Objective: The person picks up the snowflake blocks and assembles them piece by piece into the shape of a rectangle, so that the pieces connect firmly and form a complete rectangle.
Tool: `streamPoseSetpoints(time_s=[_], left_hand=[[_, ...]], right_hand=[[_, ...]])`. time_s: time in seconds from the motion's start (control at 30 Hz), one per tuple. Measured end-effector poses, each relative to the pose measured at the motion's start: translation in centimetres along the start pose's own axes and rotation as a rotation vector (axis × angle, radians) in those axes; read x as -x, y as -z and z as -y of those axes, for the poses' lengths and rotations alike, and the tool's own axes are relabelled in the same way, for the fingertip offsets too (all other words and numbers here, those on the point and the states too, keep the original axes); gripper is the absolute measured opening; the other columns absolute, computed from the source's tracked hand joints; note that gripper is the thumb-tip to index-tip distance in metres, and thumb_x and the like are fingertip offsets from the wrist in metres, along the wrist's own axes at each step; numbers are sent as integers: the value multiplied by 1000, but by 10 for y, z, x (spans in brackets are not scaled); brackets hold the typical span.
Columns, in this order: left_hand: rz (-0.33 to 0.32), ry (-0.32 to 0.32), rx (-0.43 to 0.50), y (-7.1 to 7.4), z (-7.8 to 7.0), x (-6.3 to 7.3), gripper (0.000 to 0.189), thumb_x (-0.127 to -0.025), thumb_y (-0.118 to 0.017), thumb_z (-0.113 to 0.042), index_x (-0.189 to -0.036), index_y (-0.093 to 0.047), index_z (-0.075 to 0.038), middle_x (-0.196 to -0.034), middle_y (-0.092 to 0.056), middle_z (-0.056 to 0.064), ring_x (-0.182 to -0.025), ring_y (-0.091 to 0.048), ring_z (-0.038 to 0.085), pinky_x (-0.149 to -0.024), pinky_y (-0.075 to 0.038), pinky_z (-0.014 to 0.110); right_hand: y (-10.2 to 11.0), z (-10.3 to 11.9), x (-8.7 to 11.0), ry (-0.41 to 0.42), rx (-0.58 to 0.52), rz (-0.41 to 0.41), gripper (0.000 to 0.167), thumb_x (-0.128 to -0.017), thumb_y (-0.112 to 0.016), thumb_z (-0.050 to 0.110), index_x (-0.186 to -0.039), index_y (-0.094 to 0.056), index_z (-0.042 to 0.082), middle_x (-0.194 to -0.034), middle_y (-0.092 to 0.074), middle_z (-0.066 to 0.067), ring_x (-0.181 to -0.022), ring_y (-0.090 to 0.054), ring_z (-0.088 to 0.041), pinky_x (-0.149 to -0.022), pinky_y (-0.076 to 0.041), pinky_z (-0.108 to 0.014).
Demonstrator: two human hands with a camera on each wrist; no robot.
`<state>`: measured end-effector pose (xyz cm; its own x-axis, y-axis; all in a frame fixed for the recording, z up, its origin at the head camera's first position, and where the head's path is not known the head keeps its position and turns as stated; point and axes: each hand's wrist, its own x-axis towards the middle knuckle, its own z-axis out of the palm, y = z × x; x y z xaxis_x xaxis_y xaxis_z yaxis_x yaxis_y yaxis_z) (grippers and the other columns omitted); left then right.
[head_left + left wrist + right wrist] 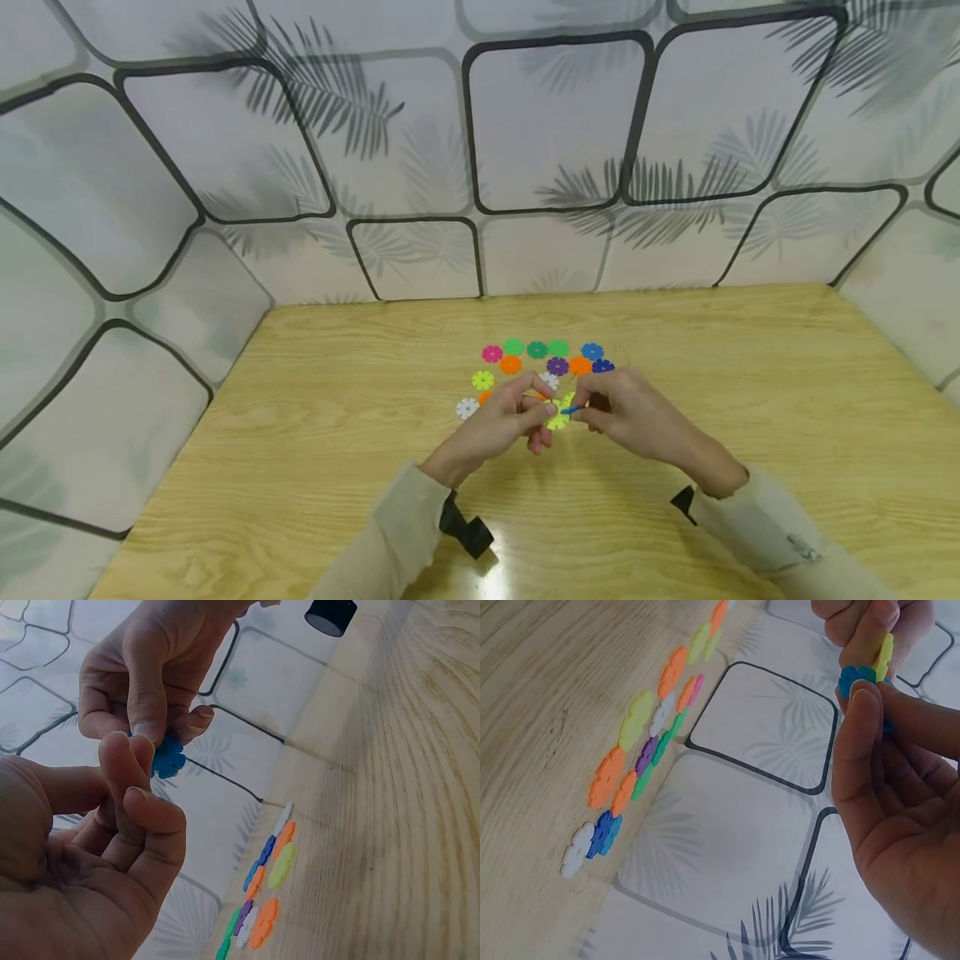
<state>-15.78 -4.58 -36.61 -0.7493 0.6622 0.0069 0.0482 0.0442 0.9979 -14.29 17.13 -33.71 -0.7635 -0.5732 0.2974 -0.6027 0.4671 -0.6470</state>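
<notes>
My left hand pinches a yellow notched plastic disc, flower-shaped, between thumb and fingers. Facing it, my right hand has a blue disc of the same kind between thumb and fingertips. The two discs meet at an angle, edge against edge, in the right wrist view; I cannot tell whether their slots are joined. Raised over the table, both hands are close together. In the left wrist view the blue disc shows beyond the left fingertips, while the yellow one is hidden there.
Loose notched discs lie flat on the wooden table just beyond the hands: a pink one, a purple one, a white one, several orange, green, blue and yellow ones. A patterned wall covering rises behind the table.
</notes>
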Motion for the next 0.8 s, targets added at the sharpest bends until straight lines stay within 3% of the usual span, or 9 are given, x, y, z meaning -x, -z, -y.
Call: streamPoseSetpoints(time_s=[0.33, 0.47, 0.63, 0.8], left_hand=[[26, 96, -4, -1, 4, 1, 23, -108, -46, -8, -127, -53, 3, -79, -65, 0, -67, -60, 12, -73, -55, 27], [-7, 81, -37, 0, 4, 2, 23, -108, -46, -8, -126, -56, 3, -79, -63, 2, -73, -65, 18, -79, -57, 34], [-41, 68, -44, 4, 3, 6, 21, -107, -47, -4, -124, -58, 4, -75, -59, 4, -77, -69, 28, -80, -59, 39], [-26, 65, -28, 4, 3, 8, 24, -108, -46, -3, -127, -57, 5, -77, -59, 4, -76, -68, 21, -83, -59, 44]], right_hand=[[-2, -4, 0, 21, -3, 35, 14, -86, -75, -9, -83, -68, 3, -74, -67, -2, -60, -60, -9, -52, -51, -22], [5, -5, 0, -43, -67, 64, 10, -89, -74, -6, -91, -68, 1, -81, -67, -1, -62, -62, -14, -54, -53, -25], [19, -12, -1, -121, -135, 40, 9, -90, -70, -8, -95, -67, -1, -86, -68, -5, -66, -64, -20, -58, -57, -33], [28, -22, -1, -219, -192, 32, 5, -93, -67, -7, -96, -66, -4, -89, -71, -13, -71, -67, -30, -63, -60, -40]])
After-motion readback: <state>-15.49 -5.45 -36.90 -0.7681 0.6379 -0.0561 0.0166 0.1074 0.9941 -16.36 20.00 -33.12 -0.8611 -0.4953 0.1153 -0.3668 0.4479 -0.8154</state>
